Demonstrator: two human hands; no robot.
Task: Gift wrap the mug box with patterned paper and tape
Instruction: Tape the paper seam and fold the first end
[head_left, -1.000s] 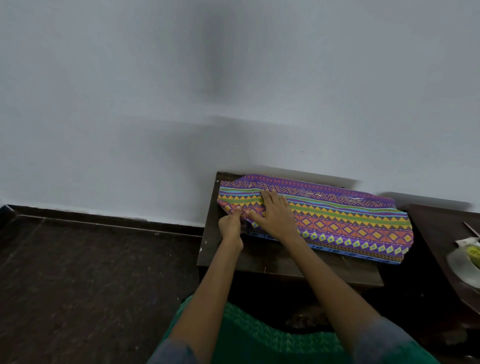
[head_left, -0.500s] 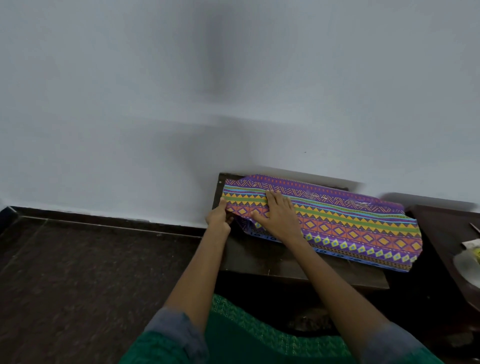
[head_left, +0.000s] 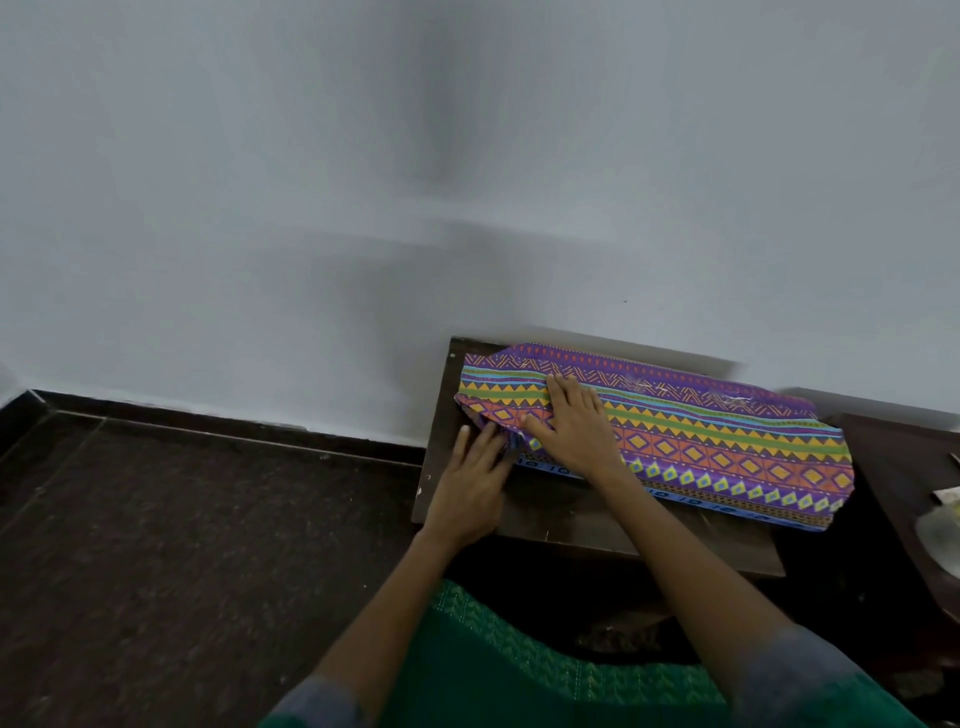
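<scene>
Patterned paper (head_left: 727, 447), purple with orange, green and yellow geometric bands, lies wrapped lengthwise over the hidden box, left end creased.

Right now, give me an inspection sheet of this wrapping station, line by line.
Surface: small dark wooden table against the wall, its near strip bare.
Job's things: patterned paper lies along the table, covering the mug box; its right end overhangs the table. Glossy tape patches show near the far edge. Tape roll not seen.
Clutter: pale blurred items on a second dark table at the right edge; too blurred to name.
Hands: left hand with straight fingers pushes the paper's left end fold; right hand lies flat on top, pressing the paper down.
Cables: nothing seen.
Surroundings: plain pale wall, dark floor, green garment at the bottom.
</scene>
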